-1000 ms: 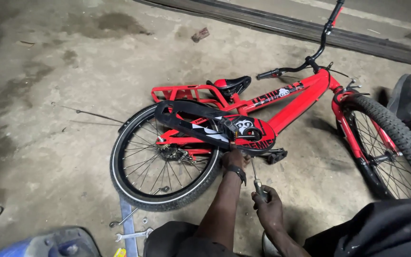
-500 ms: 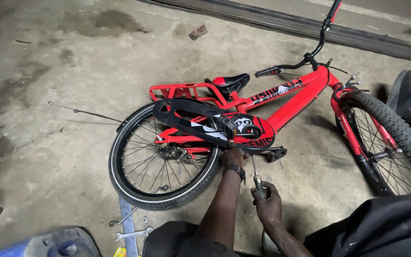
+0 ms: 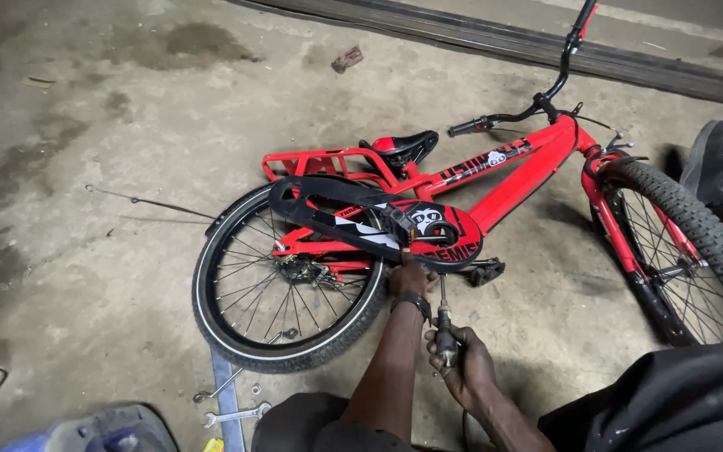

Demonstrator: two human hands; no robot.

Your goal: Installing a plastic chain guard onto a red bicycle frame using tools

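L hand (image 3: 407, 276): pressed on chain guard (image 3: 361, 218) of red kids' bike (image 3: 512, 172), grip unclear
R hand (image 3: 462, 368): fist round screwdriver (image 3: 443, 322), tip at guard
Floor (image 3: 85, 167): wrenches (image 3: 232, 400) nr rear wheel (image 3: 286, 285)

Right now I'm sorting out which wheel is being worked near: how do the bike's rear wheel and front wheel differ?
The rear wheel shows whole; the front wheel is cut off by the frame edge. The rear tyre looks smooth with a pale band, the front knobbly. The left hand and the screwdriver in the right hand sit by the rear. Both have wire spokes.

Stained, dusty concrete floor (image 3: 85, 276)
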